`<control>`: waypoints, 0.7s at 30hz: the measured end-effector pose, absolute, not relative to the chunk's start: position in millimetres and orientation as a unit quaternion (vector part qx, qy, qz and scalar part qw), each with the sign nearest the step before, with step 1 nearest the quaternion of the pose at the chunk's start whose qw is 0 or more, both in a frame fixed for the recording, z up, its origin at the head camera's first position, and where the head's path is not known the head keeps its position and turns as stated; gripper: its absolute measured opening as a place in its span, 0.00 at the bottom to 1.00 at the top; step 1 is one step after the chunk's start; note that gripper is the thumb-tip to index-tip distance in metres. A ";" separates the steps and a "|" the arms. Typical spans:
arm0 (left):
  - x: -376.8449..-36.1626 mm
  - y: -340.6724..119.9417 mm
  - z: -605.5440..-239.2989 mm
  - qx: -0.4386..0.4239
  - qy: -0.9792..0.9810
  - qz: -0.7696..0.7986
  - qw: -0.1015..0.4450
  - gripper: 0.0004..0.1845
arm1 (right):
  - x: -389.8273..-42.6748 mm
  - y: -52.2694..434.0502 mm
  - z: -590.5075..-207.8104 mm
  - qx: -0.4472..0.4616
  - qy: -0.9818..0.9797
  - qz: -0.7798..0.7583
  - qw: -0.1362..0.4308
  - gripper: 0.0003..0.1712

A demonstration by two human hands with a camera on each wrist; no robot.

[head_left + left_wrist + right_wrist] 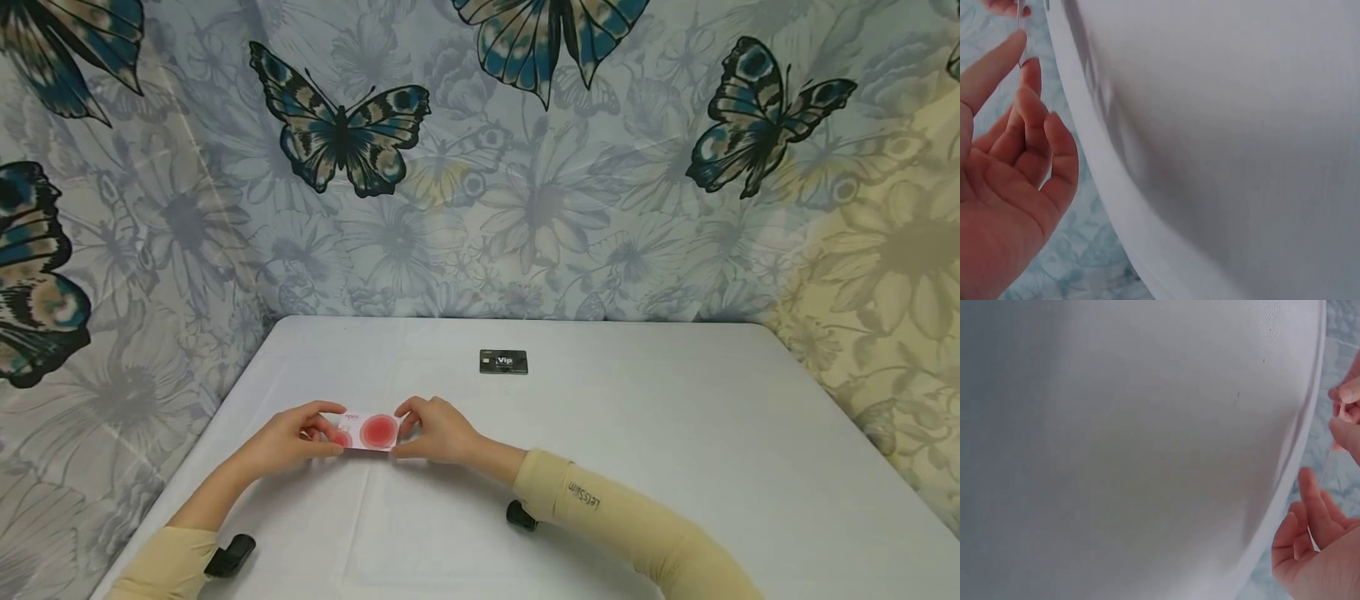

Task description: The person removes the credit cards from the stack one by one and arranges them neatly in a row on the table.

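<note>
A small white card with red and pink circles point(378, 432) is held between both hands above the white table. My left hand point(296, 437) pinches its left end between thumb and fingertips. At the card's right end, my right hand point(442, 435) grips with its thumb and index finger. In the left wrist view the left hand point(1013, 169) shows its other fingers curled, and the card is a thin edge. From the right wrist, the right hand point(1325, 534) is partly cut off by the frame.
A black card marked "Vip" point(504, 367) lies farther back on the white table point(637, 400). Butterfly-patterned cloth point(540, 242) hangs behind and at the sides. Black wrist devices, one by the left sleeve point(231, 556) and one by the right point(521, 516), sit under the forearms.
</note>
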State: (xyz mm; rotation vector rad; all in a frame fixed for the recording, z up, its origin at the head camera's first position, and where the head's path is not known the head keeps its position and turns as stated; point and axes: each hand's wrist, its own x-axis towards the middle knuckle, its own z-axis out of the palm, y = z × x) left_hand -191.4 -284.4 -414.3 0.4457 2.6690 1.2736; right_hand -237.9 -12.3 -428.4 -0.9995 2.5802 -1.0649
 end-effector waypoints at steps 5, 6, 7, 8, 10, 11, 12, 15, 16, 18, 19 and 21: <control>-193.9 -298.7 -413.7 0.165 0.879 0.437 0.097 0.30 | -236.0 -26.9 -428.8 -0.321 0.879 -0.341 0.088 0.28; -194.5 -301.3 -414.2 0.168 0.878 0.437 0.100 0.30 | -235.7 -29.5 -428.9 -0.319 0.881 -0.339 0.088 0.28; -195.1 -304.2 -414.7 0.171 0.877 0.437 0.103 0.30 | -235.4 -32.4 -428.6 -0.318 0.881 -0.338 0.088 0.28; -195.7 -306.9 -415.4 0.173 0.876 0.437 0.105 0.30 | -235.1 -35.2 -428.2 -0.318 0.882 -0.338 0.087 0.28; -197.2 -312.3 -417.4 0.177 0.876 0.436 0.106 0.30 | -235.4 -40.6 -427.9 -0.315 0.884 -0.335 0.088 0.27; -198.1 -314.6 -418.4 0.178 0.876 0.436 0.106 0.30 | -235.9 -43.1 -427.7 -0.314 0.885 -0.333 0.089 0.27; -199.0 -316.9 -419.4 0.179 0.875 0.436 0.107 0.30 | -236.5 -45.5 -427.8 -0.312 0.886 -0.332 0.090 0.27; -202.3 -321.8 -423.1 0.178 0.875 0.438 0.107 0.30 | -238.7 -51.6 -428.7 -0.307 0.893 -0.317 0.090 0.28; -203.5 -322.9 -424.1 0.180 0.874 0.439 0.107 0.30 | -239.6 -53.2 -429.3 -0.305 0.896 -0.311 0.089 0.28; -206.2 -324.3 -426.4 0.177 0.874 0.440 0.107 0.30 | -241.5 -55.8 -430.7 -0.305 0.903 -0.292 0.081 0.28; -207.5 -324.6 -427.4 0.175 0.875 0.439 0.106 0.30 | -242.4 -56.8 -431.4 -0.306 0.906 -0.284 0.076 0.28; -209.9 -324.7 -429.0 0.168 0.878 0.435 0.105 0.31 | -244.7 -58.4 -432.2 -0.307 0.911 -0.268 0.065 0.28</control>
